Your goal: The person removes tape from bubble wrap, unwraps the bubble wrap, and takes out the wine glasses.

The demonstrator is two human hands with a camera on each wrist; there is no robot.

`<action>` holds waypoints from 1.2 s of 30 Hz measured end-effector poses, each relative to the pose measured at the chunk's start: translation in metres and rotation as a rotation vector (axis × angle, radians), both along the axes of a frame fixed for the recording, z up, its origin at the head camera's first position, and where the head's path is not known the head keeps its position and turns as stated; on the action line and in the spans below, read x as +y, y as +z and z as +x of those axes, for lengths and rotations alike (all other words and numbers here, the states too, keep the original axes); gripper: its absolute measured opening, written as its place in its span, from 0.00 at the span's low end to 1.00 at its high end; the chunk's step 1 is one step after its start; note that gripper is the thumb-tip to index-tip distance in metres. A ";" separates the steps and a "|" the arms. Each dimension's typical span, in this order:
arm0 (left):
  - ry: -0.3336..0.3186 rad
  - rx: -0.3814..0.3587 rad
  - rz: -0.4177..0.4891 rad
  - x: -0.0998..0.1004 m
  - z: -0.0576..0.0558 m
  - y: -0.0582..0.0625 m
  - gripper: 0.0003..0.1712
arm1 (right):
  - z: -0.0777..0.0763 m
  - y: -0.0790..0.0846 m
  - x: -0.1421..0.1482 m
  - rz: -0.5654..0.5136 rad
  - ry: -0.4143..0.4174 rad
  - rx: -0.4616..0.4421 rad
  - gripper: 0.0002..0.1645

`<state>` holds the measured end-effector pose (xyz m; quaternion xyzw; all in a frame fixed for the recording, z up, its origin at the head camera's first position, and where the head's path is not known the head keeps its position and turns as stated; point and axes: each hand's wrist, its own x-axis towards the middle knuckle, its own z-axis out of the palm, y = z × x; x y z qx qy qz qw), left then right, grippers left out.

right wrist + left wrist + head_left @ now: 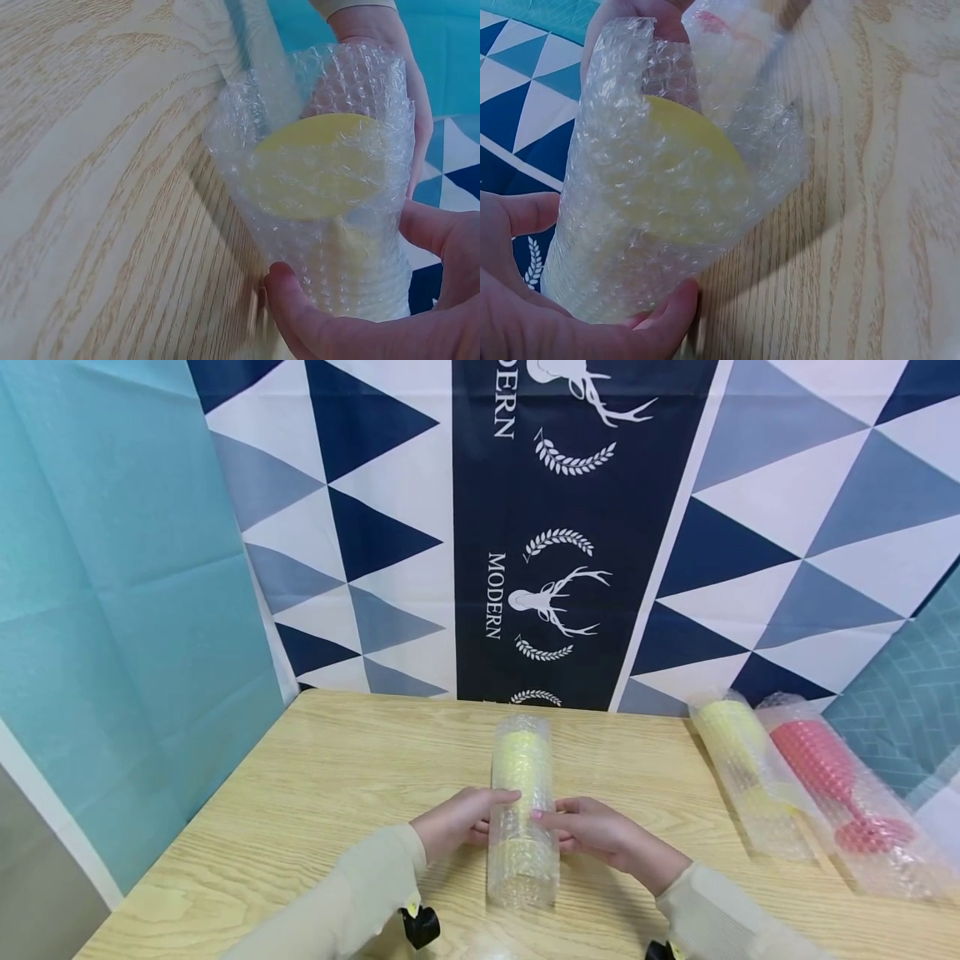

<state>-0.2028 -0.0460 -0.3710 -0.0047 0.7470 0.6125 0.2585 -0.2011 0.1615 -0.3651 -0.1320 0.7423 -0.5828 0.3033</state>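
Observation:
A yellow goblet rolled in clear bubble wrap (521, 758) lies lengthwise near the middle of the table. My left hand (463, 818) grips its left side, thumb on top and fingers low against the side. From the right, my right hand (600, 835) holds the same roll, its thumb over the wrap. Both wrist views look into the near end, where a round yellow foot (322, 169) shows through the loose wrap (765, 142). Wrap blurs the rest of the goblet.
At the table's right side lie two more bubble-wrapped goblets, one yellow (731, 735) and one red (817, 760). A patterned cloth (390, 527) hangs along the back edge of the wooden table (360, 752), and a teal sheet (135, 568) hangs on the left.

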 end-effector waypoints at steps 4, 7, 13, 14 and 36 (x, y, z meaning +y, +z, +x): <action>-0.005 -0.003 0.016 0.000 -0.003 -0.001 0.31 | -0.002 -0.001 0.001 -0.011 0.000 -0.010 0.41; -0.004 -0.012 0.034 -0.001 -0.005 -0.001 0.31 | -0.003 -0.001 0.000 -0.009 -0.016 -0.013 0.42; 0.005 -0.021 0.058 -0.004 -0.009 -0.002 0.30 | -0.006 0.001 -0.003 0.002 -0.028 0.005 0.42; 0.007 -0.020 0.059 -0.004 -0.010 -0.003 0.30 | -0.006 0.001 -0.003 0.002 -0.027 0.007 0.42; 0.016 0.020 0.082 0.002 -0.007 -0.007 0.28 | -0.007 0.016 0.007 0.088 -0.068 0.053 0.42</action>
